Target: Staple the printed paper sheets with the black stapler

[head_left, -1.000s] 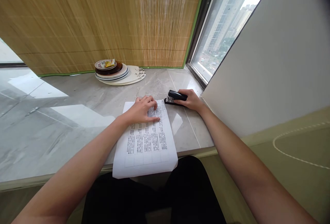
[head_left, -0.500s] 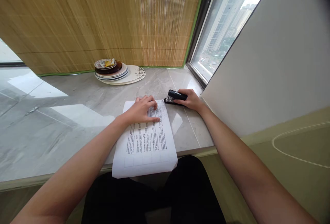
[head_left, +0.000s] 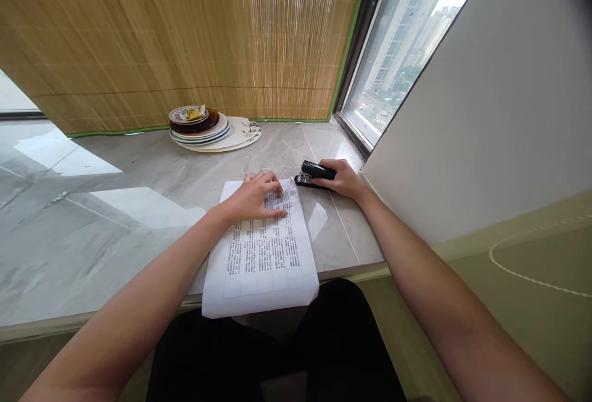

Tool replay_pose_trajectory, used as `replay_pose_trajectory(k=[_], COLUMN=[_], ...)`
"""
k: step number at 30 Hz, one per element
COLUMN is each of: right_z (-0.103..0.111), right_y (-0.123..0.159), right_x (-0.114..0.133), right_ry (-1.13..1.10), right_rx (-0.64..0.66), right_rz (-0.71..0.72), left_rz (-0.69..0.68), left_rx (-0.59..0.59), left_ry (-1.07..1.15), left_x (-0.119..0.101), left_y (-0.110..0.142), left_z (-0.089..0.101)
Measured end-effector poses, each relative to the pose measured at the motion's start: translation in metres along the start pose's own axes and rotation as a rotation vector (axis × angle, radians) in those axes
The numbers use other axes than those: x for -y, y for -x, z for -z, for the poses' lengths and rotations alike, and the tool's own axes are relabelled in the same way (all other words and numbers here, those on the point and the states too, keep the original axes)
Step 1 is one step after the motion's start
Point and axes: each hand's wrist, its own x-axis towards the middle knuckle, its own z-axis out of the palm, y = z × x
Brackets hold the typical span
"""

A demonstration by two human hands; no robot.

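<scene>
Printed sheets of paper (head_left: 263, 254) lie on the grey marble ledge, their near end hanging over the front edge above my knees. My left hand (head_left: 259, 197) rests on the upper part of the paper with its fingers spread. A black stapler (head_left: 317, 171) is at the paper's far right corner, its jaws pointing left. Wrapped round the stapler's back end is my right hand (head_left: 343, 179). The stapler's mouth meets the edge of the paper; I cannot tell whether the corner is between its jaws.
A stack of plates (head_left: 203, 131) with a small yellow packet on top stands at the back, by a bamboo blind (head_left: 185, 38). At the right are a window (head_left: 393, 50) and a white wall (head_left: 485, 112). The ledge's front edge (head_left: 92, 319) runs above my legs.
Almost nothing differs. The paper's near end has shifted very slightly; both hands and the stapler stay in place.
</scene>
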Motion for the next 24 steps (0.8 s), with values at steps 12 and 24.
replay_pose_trajectory(k=[12, 24], right_z=[-0.0001, -0.0005], right_y=[0.0000, -0.0003], right_x=[-0.0013, -0.0023], right_ry=[-0.006, -0.003], right_rx=[-0.001, 0.003], right_rz=[0.004, 0.002], left_rz=[0.006, 0.010], left_rx=[0.010, 0.008], left_ry=[-0.017, 0.007], left_x=[-0.0008, -0.0001], left_y=[0.0000, -0.0007], left_z=[0.0003, 0.0002])
